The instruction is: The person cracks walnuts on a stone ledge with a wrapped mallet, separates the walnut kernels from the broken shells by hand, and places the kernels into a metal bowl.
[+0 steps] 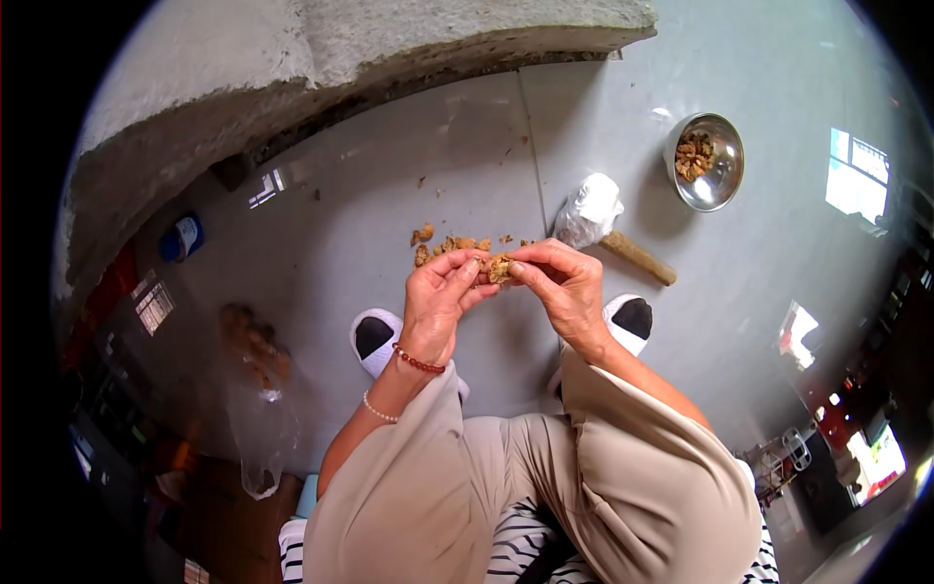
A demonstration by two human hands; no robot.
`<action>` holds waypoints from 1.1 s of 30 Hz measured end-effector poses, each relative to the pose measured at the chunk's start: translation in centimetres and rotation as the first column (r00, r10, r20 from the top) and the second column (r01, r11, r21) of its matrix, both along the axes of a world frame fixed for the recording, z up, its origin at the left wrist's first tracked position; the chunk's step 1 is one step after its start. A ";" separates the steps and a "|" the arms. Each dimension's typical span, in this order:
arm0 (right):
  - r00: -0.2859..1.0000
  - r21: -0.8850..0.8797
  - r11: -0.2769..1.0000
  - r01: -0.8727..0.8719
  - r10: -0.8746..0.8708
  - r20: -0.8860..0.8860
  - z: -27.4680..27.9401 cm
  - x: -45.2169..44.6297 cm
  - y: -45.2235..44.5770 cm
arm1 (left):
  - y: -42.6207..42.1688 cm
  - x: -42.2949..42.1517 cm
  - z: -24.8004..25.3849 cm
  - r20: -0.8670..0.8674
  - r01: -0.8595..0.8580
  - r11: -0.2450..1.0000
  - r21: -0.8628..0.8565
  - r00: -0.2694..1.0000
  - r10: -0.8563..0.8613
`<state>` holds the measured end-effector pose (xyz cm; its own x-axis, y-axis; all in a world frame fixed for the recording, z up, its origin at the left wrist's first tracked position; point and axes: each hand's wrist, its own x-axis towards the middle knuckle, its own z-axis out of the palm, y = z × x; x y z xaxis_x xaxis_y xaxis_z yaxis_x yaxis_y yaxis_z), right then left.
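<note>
Between my two hands is a cracked, light brown walnut piece [500,269]. My right hand [566,287] pinches it between thumb and fingers. My left hand [443,297] meets it from the other side, thumb and fingertips closed on its edge. On the floor just beyond my fingers lie broken walnut bits and shells [457,243], partly hidden by my hands. To the right of them rests a hammer [637,258] with a wooden handle, its head wrapped in white plastic. Farther right, a shiny metal bowl [722,180] holds walnut pieces [694,157].
A rough concrete slab [389,39] borders the far side of the grey tiled floor [389,185]. At left are a blue container [182,238] and a clear plastic bag [261,428] with brown things in it. My slippered feet [377,341] flank the work spot.
</note>
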<state>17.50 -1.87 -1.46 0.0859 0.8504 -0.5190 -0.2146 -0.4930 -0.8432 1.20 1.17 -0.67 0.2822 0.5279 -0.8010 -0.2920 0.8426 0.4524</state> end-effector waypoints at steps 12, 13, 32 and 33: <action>0.994 0.014 1.000 0.014 -0.012 -0.109 0.0 -0.1 -0.2 | -0.2 0.0 0.3 -0.165 0.186 0.937 0.296 0.976 -0.142; 0.994 0.023 1.000 0.014 -0.012 -0.112 0.1 -0.1 -0.2 | -0.1 0.1 0.4 -0.176 0.179 0.939 0.294 0.976 -0.131; 0.945 -0.165 0.985 0.040 -0.091 -0.314 -0.2 0.6 -0.3 | -0.2 -0.4 0.7 -0.040 0.088 0.992 0.086 0.996 -0.085; 0.952 -0.174 0.984 0.042 -0.092 -0.291 -0.3 0.6 -0.3 | -0.2 -0.3 0.7 -0.043 0.083 0.992 0.093 0.996 -0.080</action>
<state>18.14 -2.15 -1.74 -0.0397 0.7489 -0.6615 -0.4801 -0.5949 -0.6447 0.92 0.96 0.04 0.2972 0.5785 -0.7597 -0.2048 0.8157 0.5410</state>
